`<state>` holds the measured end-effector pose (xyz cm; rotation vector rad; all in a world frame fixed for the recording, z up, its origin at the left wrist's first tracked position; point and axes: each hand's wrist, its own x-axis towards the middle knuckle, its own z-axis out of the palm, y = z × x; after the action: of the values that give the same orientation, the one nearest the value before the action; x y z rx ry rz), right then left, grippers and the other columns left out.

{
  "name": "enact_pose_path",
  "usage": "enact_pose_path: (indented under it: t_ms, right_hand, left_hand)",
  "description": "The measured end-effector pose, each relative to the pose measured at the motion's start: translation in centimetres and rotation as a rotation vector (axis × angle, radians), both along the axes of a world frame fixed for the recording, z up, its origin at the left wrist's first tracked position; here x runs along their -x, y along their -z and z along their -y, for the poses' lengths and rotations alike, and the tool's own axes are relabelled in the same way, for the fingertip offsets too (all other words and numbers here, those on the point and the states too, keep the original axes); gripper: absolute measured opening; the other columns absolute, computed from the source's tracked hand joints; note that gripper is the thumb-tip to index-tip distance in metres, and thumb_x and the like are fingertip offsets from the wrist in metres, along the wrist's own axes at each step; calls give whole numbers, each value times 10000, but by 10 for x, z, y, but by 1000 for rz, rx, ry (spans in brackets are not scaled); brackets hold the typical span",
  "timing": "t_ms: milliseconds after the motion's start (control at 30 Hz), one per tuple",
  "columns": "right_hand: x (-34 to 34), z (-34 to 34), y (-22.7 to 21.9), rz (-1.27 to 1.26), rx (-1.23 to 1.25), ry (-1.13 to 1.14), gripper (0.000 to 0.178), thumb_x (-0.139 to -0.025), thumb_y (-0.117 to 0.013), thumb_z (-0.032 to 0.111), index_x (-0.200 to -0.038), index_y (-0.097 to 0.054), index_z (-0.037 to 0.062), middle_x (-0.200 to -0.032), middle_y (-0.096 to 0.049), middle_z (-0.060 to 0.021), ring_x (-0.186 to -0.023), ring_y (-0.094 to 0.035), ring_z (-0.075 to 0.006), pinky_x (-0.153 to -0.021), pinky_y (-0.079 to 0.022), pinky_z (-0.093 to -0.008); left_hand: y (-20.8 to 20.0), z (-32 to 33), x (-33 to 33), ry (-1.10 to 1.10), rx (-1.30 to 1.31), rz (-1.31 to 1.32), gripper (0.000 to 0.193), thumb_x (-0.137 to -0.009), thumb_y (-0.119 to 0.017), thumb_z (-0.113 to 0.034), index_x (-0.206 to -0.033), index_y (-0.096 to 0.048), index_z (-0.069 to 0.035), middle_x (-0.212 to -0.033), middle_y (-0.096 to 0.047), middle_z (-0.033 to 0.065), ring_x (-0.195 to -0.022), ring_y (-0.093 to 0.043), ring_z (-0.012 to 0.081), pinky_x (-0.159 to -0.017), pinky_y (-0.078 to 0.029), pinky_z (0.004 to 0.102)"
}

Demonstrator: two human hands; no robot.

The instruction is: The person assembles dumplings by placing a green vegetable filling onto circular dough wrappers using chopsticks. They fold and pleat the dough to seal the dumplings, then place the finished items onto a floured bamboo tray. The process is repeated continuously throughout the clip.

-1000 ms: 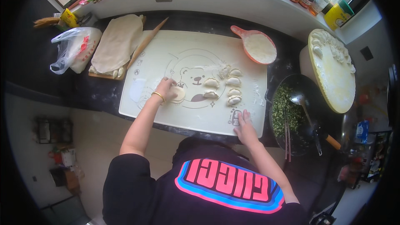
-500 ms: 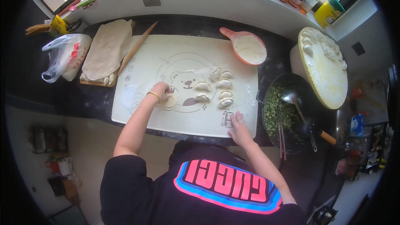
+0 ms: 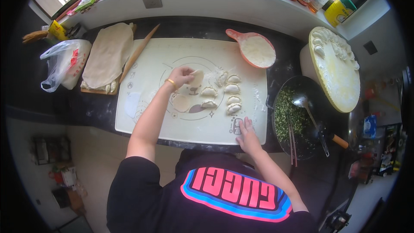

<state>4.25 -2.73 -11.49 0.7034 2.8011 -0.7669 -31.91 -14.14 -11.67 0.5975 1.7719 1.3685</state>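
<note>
My left hand [image 3: 182, 76] pinches a round dumpling wrapper [image 3: 197, 78] by its edge, held over the bear drawing on the pale mat [image 3: 151, 56]. Below that hand another dumpling wrapper [image 3: 180, 102] lies flat on the mat. Fingers spread, my right hand [image 3: 247, 136] rests on the mat's near right edge and holds nothing. Several folded dumplings [image 3: 233, 88] lie on the mat between the two hands, in two rough columns, with loose flour around the upper ones.
A wok [image 3: 286, 116] of chopped green filling stands at the right, with a spoon [image 3: 307, 105] and chopsticks [image 3: 291, 140] in it. Behind it a round board [image 3: 334, 77] bears dumplings. A pink scoop [image 3: 235, 33] holds flour. Left are a rolling pin [image 3: 140, 51], dough sheet [image 3: 108, 54] and plastic bag [image 3: 71, 64].
My left hand has lifted a dumpling wrapper from the mat and carried it away from me and to the right. A wrapper stays behind. My right hand has hardly moved.
</note>
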Motion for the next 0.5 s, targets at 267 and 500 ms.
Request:
enact_pose_path:
  t_ms: [267, 500]
  right_hand:
    - [0, 0, 0, -4, 5, -1, 693, -743, -638, 128, -1342, -304, 28, -1413, -194, -232, -1301, -216, -384, -1057, -247, -391]
    - [0, 0, -1, 11, -18, -17, 696, -745, -637, 132, -1341, -297, 15, -1411, -186, -246, -1298, -214, -397, -1057, -247, -395]
  left_hand:
    - [58, -23, -21, 369, 253, -1240, 464, -826, -538, -199, -1233, -427, -5, -1281, -449, 157, -1247, -336, 315, -1017, -310, 396]
    - [18, -48, -15, 812, 598, -1227, 414, -808, -538, -169, -1192, -469, -30, -1251, -452, 173, -1166, -402, 360, -1025, -282, 411]
